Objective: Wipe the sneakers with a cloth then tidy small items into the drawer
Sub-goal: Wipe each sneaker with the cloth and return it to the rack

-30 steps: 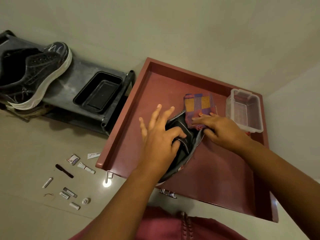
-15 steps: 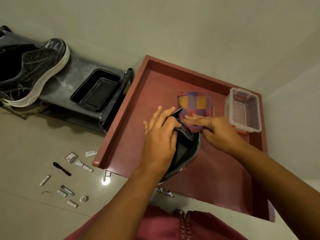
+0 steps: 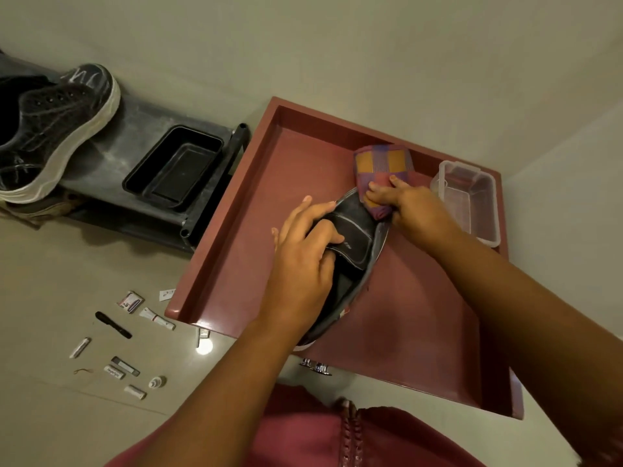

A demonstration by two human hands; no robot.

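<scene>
A black sneaker [image 3: 354,230] is held above the open red drawer [image 3: 269,203]. My left hand [image 3: 303,254] grips its upper, thumb curled over the tongue. My right hand [image 3: 408,210] presses a checked purple and orange cloth [image 3: 381,166] against the toe end of the sneaker, fingers curled round the cloth's lower part. A second black sneaker with a white sole [image 3: 57,129] lies on the dark shoe rack [image 3: 135,129] at the left. Several small items [image 3: 128,335] lie scattered on the floor to the lower left.
A clear plastic box [image 3: 468,200] sits in the drawer's far right corner. A black tray [image 3: 175,166] rests on the rack beside the drawer. Two metal drawer knobs [image 3: 315,365] show at the drawer's front. Pale floor surrounds everything.
The cloth and my right hand have moved up and right along the sneaker toward its toe. My left hand's fingers have closed more tightly on the upper.
</scene>
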